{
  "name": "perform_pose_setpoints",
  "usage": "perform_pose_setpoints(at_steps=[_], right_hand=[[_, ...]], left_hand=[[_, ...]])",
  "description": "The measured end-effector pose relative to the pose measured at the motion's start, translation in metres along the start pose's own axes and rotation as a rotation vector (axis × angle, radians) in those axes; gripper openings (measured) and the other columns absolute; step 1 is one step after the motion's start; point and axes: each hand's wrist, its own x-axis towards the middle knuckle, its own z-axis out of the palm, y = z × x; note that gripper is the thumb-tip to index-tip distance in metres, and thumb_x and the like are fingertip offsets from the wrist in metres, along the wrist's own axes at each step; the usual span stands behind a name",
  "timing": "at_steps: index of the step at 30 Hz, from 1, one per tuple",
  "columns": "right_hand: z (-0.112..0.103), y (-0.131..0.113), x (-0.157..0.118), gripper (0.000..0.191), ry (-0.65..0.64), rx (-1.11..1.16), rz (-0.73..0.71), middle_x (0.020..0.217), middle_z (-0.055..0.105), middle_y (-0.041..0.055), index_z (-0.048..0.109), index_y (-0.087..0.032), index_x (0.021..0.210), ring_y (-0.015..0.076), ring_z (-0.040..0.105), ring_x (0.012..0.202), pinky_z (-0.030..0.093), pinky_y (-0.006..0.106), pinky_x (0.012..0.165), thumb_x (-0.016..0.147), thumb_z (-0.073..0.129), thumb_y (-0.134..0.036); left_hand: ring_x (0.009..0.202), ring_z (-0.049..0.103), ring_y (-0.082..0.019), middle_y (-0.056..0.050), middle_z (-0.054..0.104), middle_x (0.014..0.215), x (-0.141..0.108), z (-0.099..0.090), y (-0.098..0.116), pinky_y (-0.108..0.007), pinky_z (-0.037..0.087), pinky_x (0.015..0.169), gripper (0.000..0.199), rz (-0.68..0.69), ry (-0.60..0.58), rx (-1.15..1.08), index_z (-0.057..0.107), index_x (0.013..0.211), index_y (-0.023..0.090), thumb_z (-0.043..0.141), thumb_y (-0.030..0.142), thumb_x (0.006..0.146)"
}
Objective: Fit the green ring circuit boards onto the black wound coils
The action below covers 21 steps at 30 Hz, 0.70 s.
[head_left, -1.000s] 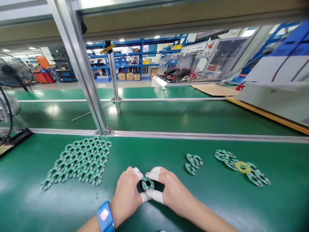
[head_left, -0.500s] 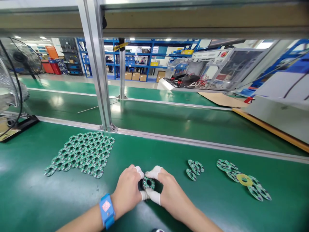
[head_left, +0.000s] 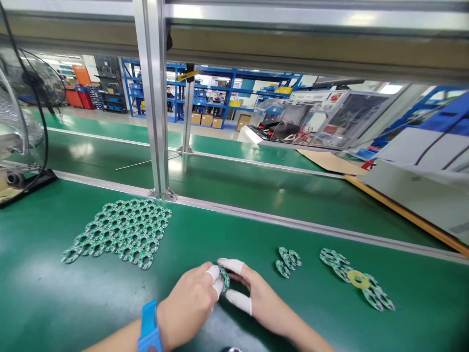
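Pinching a green ring-shaped circuit board (head_left: pixel 226 280) over the near middle of the smooth green counter (head_left: pixel 227 232), the left hand (head_left: pixel 192 303) angles rightward, knuckles up; opposite, the right hand (head_left: pixel 264 297) curves, white-covered fingers (head_left: pixel 240 301) spread wide, contact unclear.

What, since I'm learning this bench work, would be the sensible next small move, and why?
Probably ease the right hand clear of the green ring: the left hand seems to have it pinched, while the right stands open beside it, finger and thumb spread, so the left could likely carry it alone.
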Motion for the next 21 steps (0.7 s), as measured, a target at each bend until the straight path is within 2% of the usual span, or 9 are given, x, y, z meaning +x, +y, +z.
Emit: perform_pose_setpoints(at_steps=[4,10,12,15,18,21], right_hand=[[0.002,0.000,-0.001,0.033,0.040,-0.073,-0.035,0.111,0.060,0.0107,0.058,-0.019,0.110,0.0232,0.058,0.101,0.047,0.041,0.091,0.077,0.056,-0.020],[0.014,-0.001,-0.002,0.030,0.142,-0.120,-0.030,0.103,0.062,0.0116,0.058,-0.017,0.106,0.0237,0.058,0.095,0.047,0.042,0.089,0.076,0.052,-0.020],[0.011,0.000,0.000,0.031,0.123,-0.107,-0.028,0.103,0.061,0.0111,0.059,-0.017,0.105,0.0235,0.058,0.096,0.047,0.042,0.089,0.075,0.052,-0.019],[-0.004,-0.006,0.001,0.037,0.071,-0.114,-0.039,0.109,0.060,0.0103,0.058,-0.019,0.108,0.0228,0.058,0.097,0.050,0.038,0.084,0.071,0.054,-0.017],[-0.026,-0.023,-0.003,0.023,0.005,-0.246,-0.004,0.089,0.065,0.0064,0.064,-0.019,0.091,0.0197,0.060,0.078,0.051,0.031,0.069,0.071,0.053,-0.013],[-0.038,-0.044,-0.012,0.020,-0.272,-0.369,0.043,0.070,0.064,0.0013,0.068,-0.019,0.072,0.0159,0.058,0.064,0.047,0.025,0.060,0.067,0.054,-0.005]], left_hand=[[0.081,0.058,-0.022,-0.009,0.062,0.078,-0.001,0.008,0.000,-0.031,0.050,0.068,0.025,0.082,0.042,0.105,0.062,0.081,0.013,0.039,0.004,0.086],[0.099,0.057,-0.030,-0.013,0.067,0.084,-0.004,0.010,0.006,-0.039,0.045,0.083,0.016,0.185,0.009,0.286,0.068,0.082,0.010,0.053,0.011,0.083],[0.101,0.057,-0.031,-0.014,0.067,0.087,-0.004,0.011,0.008,-0.041,0.044,0.084,0.015,0.209,-0.007,0.312,0.068,0.086,0.009,0.054,0.013,0.083],[0.102,0.056,-0.033,-0.015,0.067,0.085,-0.002,0.010,0.011,-0.042,0.044,0.084,0.014,0.225,-0.041,0.322,0.068,0.084,0.009,0.055,0.012,0.082],[0.095,0.058,-0.029,-0.012,0.066,0.082,0.003,0.004,0.008,-0.039,0.046,0.080,0.015,0.129,-0.094,0.229,0.067,0.081,0.011,0.053,0.007,0.080],[0.088,0.058,-0.021,-0.008,0.064,0.089,0.011,-0.011,-0.004,-0.033,0.047,0.080,0.027,-0.131,-0.056,-0.050,0.065,0.089,0.015,0.049,0.000,0.073]])
